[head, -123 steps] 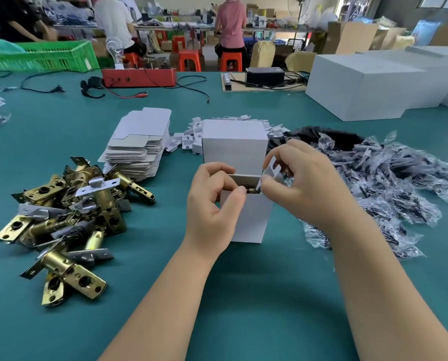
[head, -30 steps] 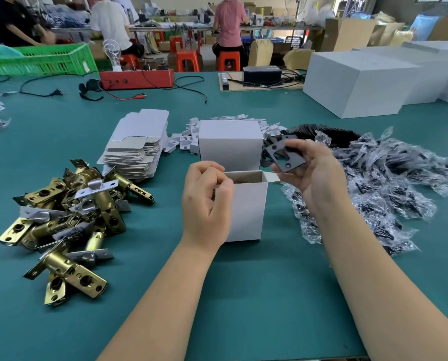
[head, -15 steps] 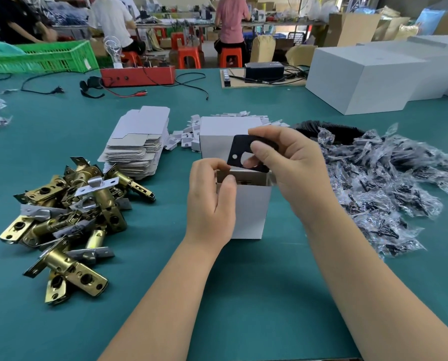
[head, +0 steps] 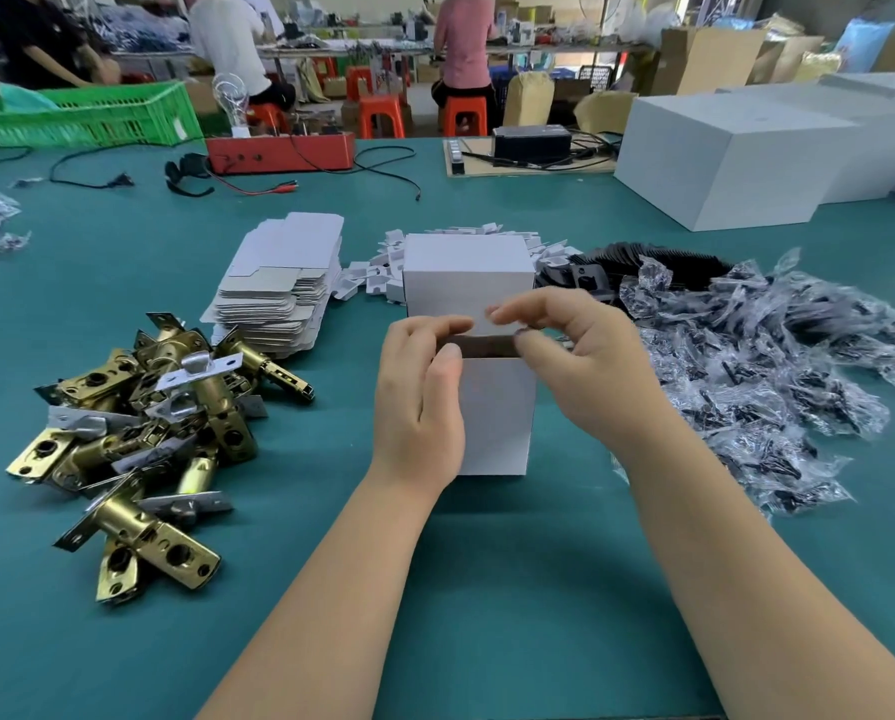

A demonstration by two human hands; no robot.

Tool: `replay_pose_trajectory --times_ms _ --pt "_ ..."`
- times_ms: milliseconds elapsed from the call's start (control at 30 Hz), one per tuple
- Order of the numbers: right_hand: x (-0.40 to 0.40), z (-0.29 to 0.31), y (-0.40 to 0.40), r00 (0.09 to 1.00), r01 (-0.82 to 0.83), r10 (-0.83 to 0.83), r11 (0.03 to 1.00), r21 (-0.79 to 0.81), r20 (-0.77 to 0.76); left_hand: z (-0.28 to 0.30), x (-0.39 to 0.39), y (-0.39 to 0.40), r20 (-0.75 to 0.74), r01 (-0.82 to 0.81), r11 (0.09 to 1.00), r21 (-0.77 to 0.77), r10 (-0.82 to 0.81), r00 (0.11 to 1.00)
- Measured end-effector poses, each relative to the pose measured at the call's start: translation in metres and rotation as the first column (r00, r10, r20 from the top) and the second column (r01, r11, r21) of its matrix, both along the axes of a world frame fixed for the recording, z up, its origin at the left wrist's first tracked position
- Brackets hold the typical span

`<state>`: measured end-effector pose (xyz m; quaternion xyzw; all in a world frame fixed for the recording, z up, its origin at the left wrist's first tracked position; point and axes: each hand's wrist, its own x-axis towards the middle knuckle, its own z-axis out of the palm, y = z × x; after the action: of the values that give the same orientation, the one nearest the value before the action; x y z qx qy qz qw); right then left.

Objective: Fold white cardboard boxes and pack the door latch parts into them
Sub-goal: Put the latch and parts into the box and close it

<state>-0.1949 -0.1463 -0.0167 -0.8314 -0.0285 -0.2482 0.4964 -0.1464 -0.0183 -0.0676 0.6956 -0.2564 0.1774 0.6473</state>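
A small open white box stands upright on the green table, mid-frame. My left hand grips its upper left edge, thumb on the front face and fingers over the rim. My right hand hovers at the upper right corner with its thumb at the rim and its loosely curled, blurred fingers above the opening, holding nothing I can see. A dark strip shows in the opening between my hands. Brass door latches lie heaped on the left.
A closed white box stands just behind the open one. Flat box blanks are stacked at the back left, beside small white card inserts. Black plates and bagged screws lie to the right. Large white boxes stand far right.
My right hand fetched a black plate from the right and brought it over the box opening. The plate is now out of its fingers. My left hand kept its hold on the box.
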Motion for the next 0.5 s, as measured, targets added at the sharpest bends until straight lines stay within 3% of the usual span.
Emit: replay_pose_trajectory --times_ms 100,167,233,300,500 --pt "0.007 -0.003 -0.025 0.975 0.22 -0.221 0.975 0.012 0.023 0.0 -0.002 0.001 0.027 -0.018 1.0 0.021 0.017 0.999" --pt "0.012 -0.009 -0.051 0.918 0.346 -0.383 0.901 -0.263 -0.103 0.0 -0.004 0.001 0.034 -0.028 0.999 0.024 0.027 0.999" --pt "0.016 -0.019 -0.07 0.801 0.25 -0.499 0.78 -0.573 -0.331 0.001 -0.004 0.001 0.035 -0.041 0.999 0.025 0.04 0.999" --pt "0.019 -0.029 -0.075 0.667 0.106 -0.592 0.675 -0.73 -0.451 0.001 -0.003 0.001 0.035 -0.048 0.999 0.026 0.047 0.998" --pt "0.032 -0.044 -0.077 0.615 0.182 -0.709 0.555 -0.812 -0.347 0.001 -0.005 0.002 0.048 -0.057 0.998 0.03 0.055 0.997"
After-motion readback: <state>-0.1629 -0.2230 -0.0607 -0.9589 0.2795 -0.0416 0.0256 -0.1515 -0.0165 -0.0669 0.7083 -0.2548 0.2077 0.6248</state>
